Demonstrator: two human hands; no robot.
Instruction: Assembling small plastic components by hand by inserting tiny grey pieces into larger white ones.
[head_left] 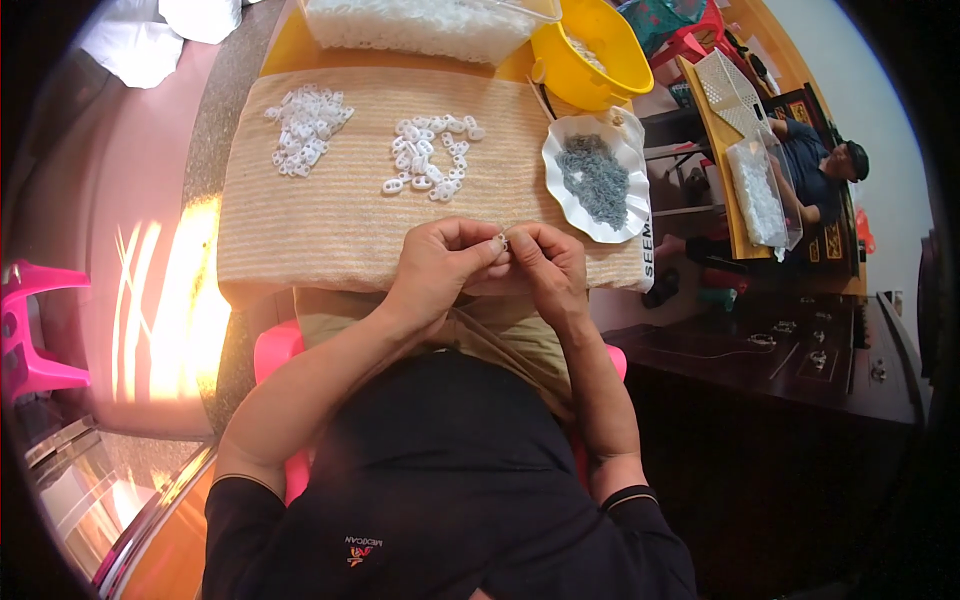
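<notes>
Both my hands meet at the near edge of the cloth-covered table. My left hand (440, 260) pinches a small white plastic piece (503, 242) between thumb and fingertips. From the other side, my right hand (548, 262) closes its thumb and forefinger on the same piece; the fingers hide most of it. Beyond them lies a loose cluster of white oval plastic pieces with holes (425, 160). Farther left is a heap of clearer white pieces (308, 128). To the right of my hands, a white wavy-rimmed dish (553, 180) holds many tiny grey-blue parts (595, 180).
A clear bin (330, 22) full of white pieces and a yellow basket (560, 70) stand at the table's back. At right, another person (808, 165) sits by a table with a clear bin (760, 205). A pink stool (40, 330) stands at far left.
</notes>
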